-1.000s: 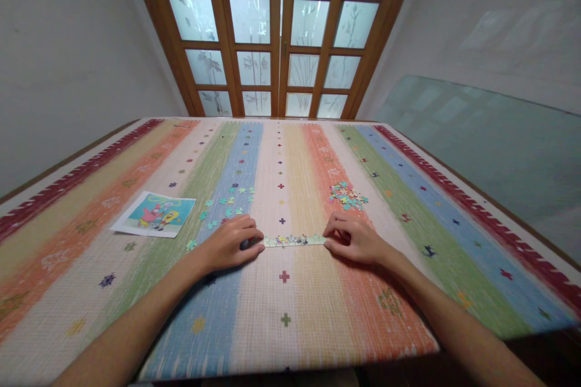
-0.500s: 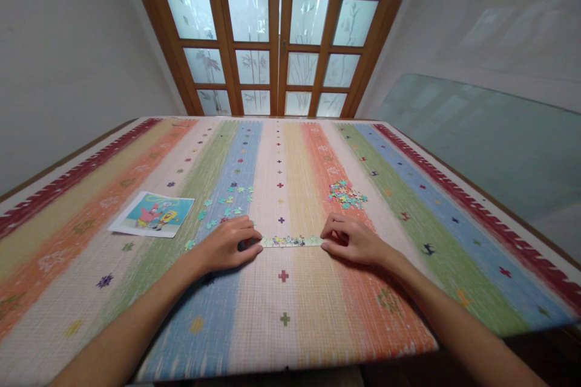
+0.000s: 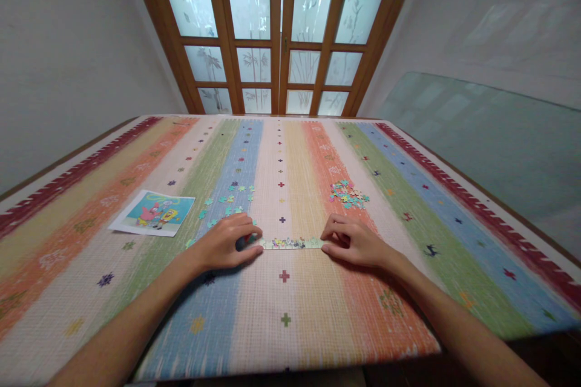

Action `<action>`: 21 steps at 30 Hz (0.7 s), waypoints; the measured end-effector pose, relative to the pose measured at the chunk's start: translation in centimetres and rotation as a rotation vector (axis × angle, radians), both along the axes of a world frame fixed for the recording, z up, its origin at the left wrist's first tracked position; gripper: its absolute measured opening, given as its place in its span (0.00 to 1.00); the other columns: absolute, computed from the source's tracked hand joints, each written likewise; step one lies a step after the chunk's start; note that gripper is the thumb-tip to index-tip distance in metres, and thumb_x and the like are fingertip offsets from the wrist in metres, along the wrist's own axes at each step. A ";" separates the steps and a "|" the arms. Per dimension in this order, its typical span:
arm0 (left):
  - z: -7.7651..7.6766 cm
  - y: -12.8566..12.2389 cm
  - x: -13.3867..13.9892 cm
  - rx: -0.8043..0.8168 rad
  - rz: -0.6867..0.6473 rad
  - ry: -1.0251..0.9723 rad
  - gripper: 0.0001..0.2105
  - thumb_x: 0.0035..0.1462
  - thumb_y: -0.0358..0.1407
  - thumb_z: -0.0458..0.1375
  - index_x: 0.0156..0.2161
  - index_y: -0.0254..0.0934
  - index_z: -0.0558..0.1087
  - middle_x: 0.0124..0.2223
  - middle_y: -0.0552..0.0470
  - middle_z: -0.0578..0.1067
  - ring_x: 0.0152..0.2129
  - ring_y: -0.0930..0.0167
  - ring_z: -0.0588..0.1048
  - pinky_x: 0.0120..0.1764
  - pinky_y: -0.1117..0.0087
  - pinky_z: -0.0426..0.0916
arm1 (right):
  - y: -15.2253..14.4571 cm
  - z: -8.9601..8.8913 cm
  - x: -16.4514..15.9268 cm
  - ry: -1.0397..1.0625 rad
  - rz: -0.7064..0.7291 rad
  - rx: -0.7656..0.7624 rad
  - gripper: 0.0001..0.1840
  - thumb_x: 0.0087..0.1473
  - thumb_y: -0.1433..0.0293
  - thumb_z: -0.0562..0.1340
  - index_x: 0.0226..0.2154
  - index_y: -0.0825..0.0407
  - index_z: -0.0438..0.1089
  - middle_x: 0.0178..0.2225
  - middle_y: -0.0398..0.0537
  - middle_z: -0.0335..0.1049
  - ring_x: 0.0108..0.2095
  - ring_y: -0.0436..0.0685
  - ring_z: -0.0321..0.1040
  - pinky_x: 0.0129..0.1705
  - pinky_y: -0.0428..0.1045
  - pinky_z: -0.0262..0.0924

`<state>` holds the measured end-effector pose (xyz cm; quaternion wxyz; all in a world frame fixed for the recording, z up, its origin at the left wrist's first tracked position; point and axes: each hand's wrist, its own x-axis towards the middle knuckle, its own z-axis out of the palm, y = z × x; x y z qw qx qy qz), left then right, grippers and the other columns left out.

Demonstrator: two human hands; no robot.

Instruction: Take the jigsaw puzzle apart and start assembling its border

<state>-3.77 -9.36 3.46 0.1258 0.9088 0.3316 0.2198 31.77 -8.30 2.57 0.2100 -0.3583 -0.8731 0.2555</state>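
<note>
A narrow strip of joined jigsaw puzzle pieces (image 3: 290,243) lies across the middle of the table, its straight edge towards me. My left hand (image 3: 229,240) is closed at the strip's left end, thumb and fingertips against it. At the right end, my right hand (image 3: 354,240) grips in the same way, thumb in front and fingers behind. Loose turquoise puzzle pieces (image 3: 228,198) lie scattered beyond my left hand, some partly hidden by it. A heap of mixed puzzle pieces (image 3: 348,194) sits behind my right hand.
A printed cartoon picture (image 3: 154,213) lies on the left, its near corner slightly raised. Striped cloth (image 3: 285,296) covers the table. A pale glass panel (image 3: 481,133) stands along the right wall, and wooden doors with frosted panes (image 3: 280,42) are at the back.
Both hands stay at the ends of the strip, which has barely moved. The whole view has shifted very slightly.
</note>
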 end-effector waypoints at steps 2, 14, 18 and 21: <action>0.4 0.4 -0.6 0.039 0.081 -0.042 0.09 0.66 0.40 0.57 0.44 0.37 0.76 0.32 0.50 0.75 0.31 0.67 0.72 0.38 0.64 0.68 | -0.1 0.1 -0.1 0.013 -0.017 0.003 0.06 0.60 0.67 0.63 0.33 0.51 0.73 0.31 0.46 0.67 0.29 0.53 0.64 0.32 0.50 0.57; 2.1 3.3 -7.1 0.140 0.593 -0.022 0.15 0.65 0.44 0.50 0.40 0.38 0.77 0.36 0.47 0.77 0.34 0.64 0.75 0.44 0.62 0.70 | 0.6 -0.2 0.1 -0.005 -0.111 0.110 0.10 0.65 0.67 0.59 0.33 0.51 0.74 0.30 0.47 0.69 0.29 0.54 0.66 0.34 0.50 0.58; 1.5 4.0 -9.0 0.140 0.631 0.148 0.16 0.62 0.43 0.49 0.38 0.40 0.78 0.38 0.44 0.78 0.38 0.59 0.75 0.47 0.58 0.70 | 0.5 -0.4 0.1 -0.020 -0.089 0.119 0.09 0.64 0.67 0.60 0.33 0.50 0.74 0.30 0.47 0.69 0.30 0.55 0.66 0.34 0.51 0.59; 1.1 4.3 -9.9 0.127 0.595 0.241 0.17 0.61 0.44 0.49 0.36 0.39 0.79 0.38 0.41 0.78 0.38 0.56 0.76 0.45 0.55 0.71 | 0.3 -0.3 0.0 -0.023 -0.072 0.106 0.07 0.63 0.67 0.62 0.33 0.50 0.73 0.30 0.47 0.69 0.29 0.55 0.66 0.33 0.51 0.59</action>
